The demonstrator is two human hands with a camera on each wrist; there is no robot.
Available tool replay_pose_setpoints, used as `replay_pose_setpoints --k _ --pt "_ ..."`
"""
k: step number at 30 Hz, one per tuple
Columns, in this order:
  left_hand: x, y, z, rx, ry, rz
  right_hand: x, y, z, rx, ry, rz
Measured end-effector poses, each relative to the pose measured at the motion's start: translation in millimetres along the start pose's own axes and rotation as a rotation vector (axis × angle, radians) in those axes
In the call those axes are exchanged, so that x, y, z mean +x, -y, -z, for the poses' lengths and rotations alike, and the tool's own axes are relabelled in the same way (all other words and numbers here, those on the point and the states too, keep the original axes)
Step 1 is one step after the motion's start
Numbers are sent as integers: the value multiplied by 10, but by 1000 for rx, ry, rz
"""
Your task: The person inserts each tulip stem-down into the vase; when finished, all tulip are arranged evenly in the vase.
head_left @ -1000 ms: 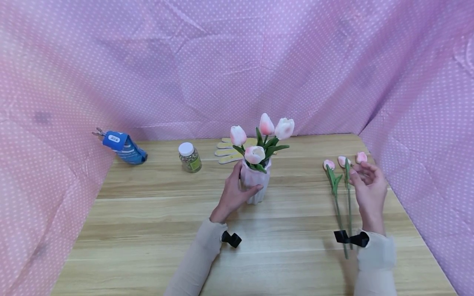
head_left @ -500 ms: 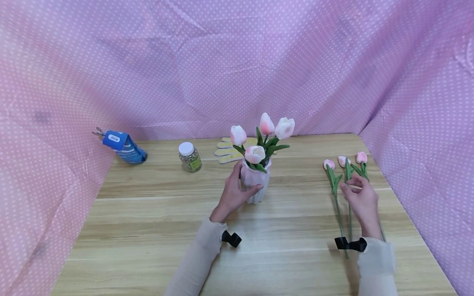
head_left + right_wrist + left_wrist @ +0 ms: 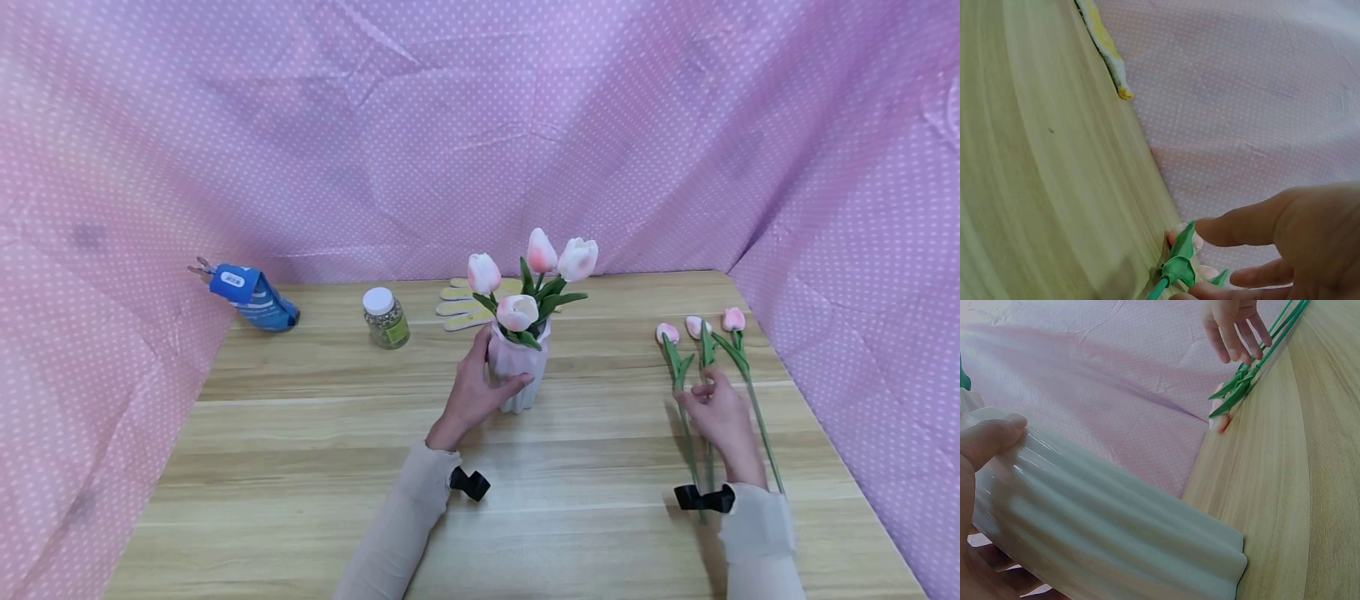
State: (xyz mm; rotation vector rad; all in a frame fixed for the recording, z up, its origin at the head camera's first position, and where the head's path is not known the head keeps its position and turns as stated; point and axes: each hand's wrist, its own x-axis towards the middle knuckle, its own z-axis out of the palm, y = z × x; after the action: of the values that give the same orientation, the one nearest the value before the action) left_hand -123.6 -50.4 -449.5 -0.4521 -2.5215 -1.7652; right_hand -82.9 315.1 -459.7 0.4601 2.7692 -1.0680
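Observation:
My left hand (image 3: pixel 476 392) grips a ribbed white vase (image 3: pixel 519 360) from its left side, fingers behind and thumb across the front. Several pink-and-white tulips (image 3: pixel 517 312) with green leaves stand in it. In the left wrist view the vase (image 3: pixel 1116 506) fills the lower left. To the right, three loose tulips lie side by side: a left one (image 3: pixel 667 333), a middle one (image 3: pixel 697 326) and a right one (image 3: pixel 733 318). Over the left and middle stems hovers my right hand (image 3: pixel 723 417), its fingers loosely bent and holding nothing. Its thumb is nearest the left tulip's green stem.
A jar with a white lid (image 3: pixel 386 318) stands left of the vase. Farther left lies a blue packet (image 3: pixel 258 298) with a metal clip. Behind the vase is a yellow-and-white glove (image 3: pixel 463 307). A pink dotted cloth (image 3: pixel 480 142) hangs around the wooden table (image 3: pixel 300 467).
My right hand has moved down and leftward from the tulip heads to the stems, uncovering the right tulip. The left hand and vase have stayed in place.

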Motion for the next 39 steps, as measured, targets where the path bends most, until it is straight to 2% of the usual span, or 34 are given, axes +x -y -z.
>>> replay_pose_setpoints --k 7,11,17,32,39 --pt "8 14 -8 -1 3 -8 19 -15 -18 -88 90 -43" --pt "7 11 -5 -3 4 7 40 7 -6 -138 136 -65" --pt "2 6 -6 1 3 20 44 53 10 -186 188 -62" --pt "2 6 -6 3 -3 12 71 60 -55 -281 119 -17" --pt "5 3 -3 9 -6 10 57 61 -51 -240 126 -4"
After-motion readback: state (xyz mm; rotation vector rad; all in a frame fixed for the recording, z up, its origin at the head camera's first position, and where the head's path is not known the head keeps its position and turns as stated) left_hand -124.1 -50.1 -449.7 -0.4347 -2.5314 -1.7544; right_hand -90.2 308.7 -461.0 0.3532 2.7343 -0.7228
